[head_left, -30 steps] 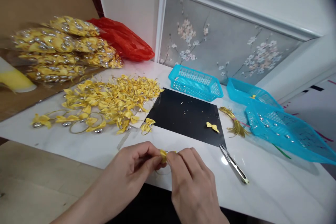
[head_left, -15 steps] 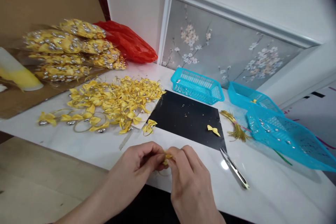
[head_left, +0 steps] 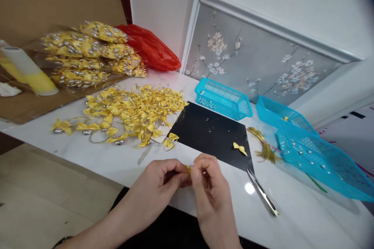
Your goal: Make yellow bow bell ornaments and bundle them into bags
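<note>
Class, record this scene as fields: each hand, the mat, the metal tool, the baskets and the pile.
Left hand: pinching a small yellow piece
Right hand: at the same piece, grip partly hidden
Black mat: one bow near its right edge
Metal tool: on the table, right of the hands
Blue baskets: three
Pile: yellow bows, left of the mat

There are two hands (head_left: 163,179), three blue baskets (head_left: 224,101), one black mat (head_left: 212,134) and one red bag (head_left: 154,50).
</note>
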